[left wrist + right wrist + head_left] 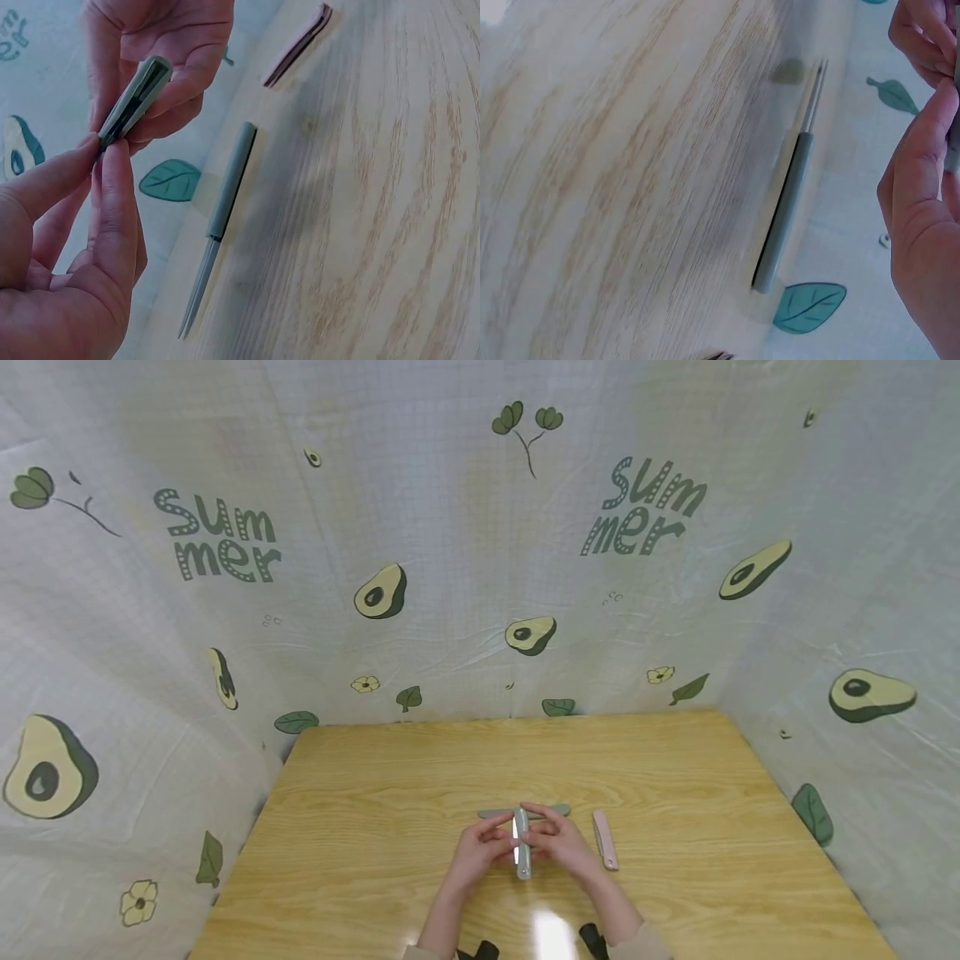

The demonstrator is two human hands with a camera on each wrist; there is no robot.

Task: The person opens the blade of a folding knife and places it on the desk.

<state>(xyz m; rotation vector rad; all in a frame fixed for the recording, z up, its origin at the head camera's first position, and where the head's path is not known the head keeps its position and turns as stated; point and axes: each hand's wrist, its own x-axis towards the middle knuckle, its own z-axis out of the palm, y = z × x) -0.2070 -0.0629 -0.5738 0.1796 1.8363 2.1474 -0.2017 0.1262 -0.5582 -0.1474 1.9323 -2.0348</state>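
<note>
- Grey tool (523, 862): between both hands, middle partly covered by fingers; cut off at the right wrist view's edge.
- Left hand (478, 853): thumb and fingers pinch the grey tool.
- Right hand (561, 843): pinches the opposite side.
- Grey-green tool (232, 180): on the tabletop (375, 818) beyond the hands, partly hidden in head view.
- Pink tool (605, 841): right of the right hand.

through the head camera i looked forward and down, from well back, over the wood-grain tabletop (360, 827) and avocado-print cloth (450, 518). both wrist cameras faced across it much closer, tilted sideways in opposite directions; they shared the left hand (82, 262), right hand (169, 45) and a grey-green-handled knife (232, 180).
</note>
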